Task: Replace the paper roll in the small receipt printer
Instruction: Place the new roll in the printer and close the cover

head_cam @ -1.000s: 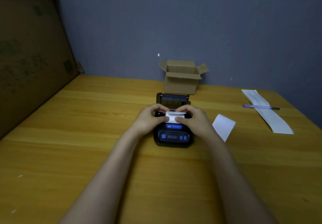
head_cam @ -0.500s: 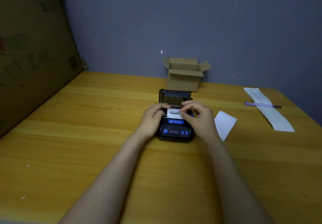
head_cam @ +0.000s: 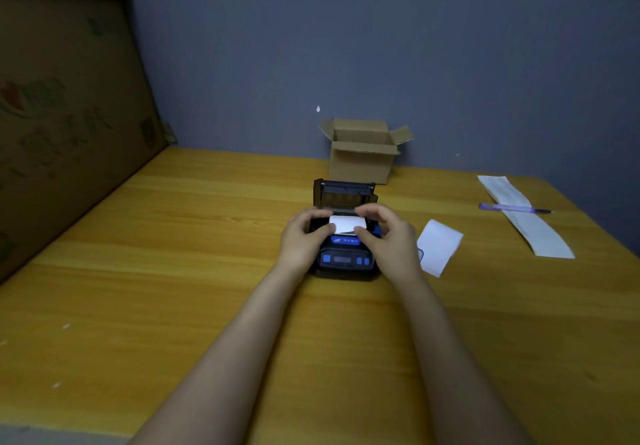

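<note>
Printer [head_cam: 346, 257]: black with blue buttons, mid-table, slightly toward the far edge; lid [head_cam: 344, 193] open and upright at its back. Paper [head_cam: 346, 225]: white tongue drawn forward out of the open bay over the front lip; the roll itself is hidden beneath it, presumably seated. Left hand [head_cam: 304, 237]: at the printer's left side, thumb and forefinger pinching the paper's left edge. Right hand [head_cam: 388, 237]: at the right side, fingers curled, thumb and forefinger pinching the right edge. Status, as judged: new roll in, lead pulled out; lid not yet shut, excess not yet torn off. Slip [head_cam: 440, 247]: loose white piece just right of the printer. Box [head_cam: 363, 154]: small carton, flaps open, at the far edge behind the printer. Strip [head_cam: 526, 216]: long receipt toward the far right corner, pen [head_cam: 509, 207] lying across it.
</note>
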